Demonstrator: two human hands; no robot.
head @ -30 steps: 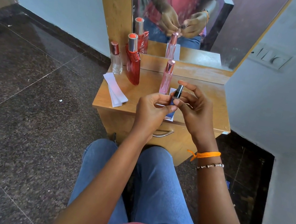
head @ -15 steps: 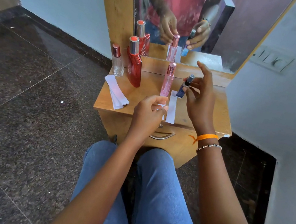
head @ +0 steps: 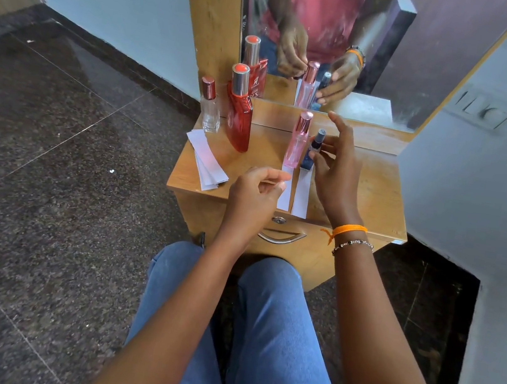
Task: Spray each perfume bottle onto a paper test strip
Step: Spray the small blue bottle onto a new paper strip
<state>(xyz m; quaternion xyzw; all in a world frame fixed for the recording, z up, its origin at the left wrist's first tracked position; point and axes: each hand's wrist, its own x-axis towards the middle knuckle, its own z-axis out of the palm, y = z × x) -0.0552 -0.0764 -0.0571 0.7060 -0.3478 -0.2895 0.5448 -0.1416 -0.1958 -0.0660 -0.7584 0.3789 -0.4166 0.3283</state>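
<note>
Pinching blue bottle (head: 313, 150) upright, right hand (head: 336, 168) grip closed round it, left hand (head: 257, 192) loosely curled, empty.

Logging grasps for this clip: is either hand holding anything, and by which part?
The right hand pinches the small blue bottle around its mid-body, standing on the table. The left hand holds nothing visible.
</note>
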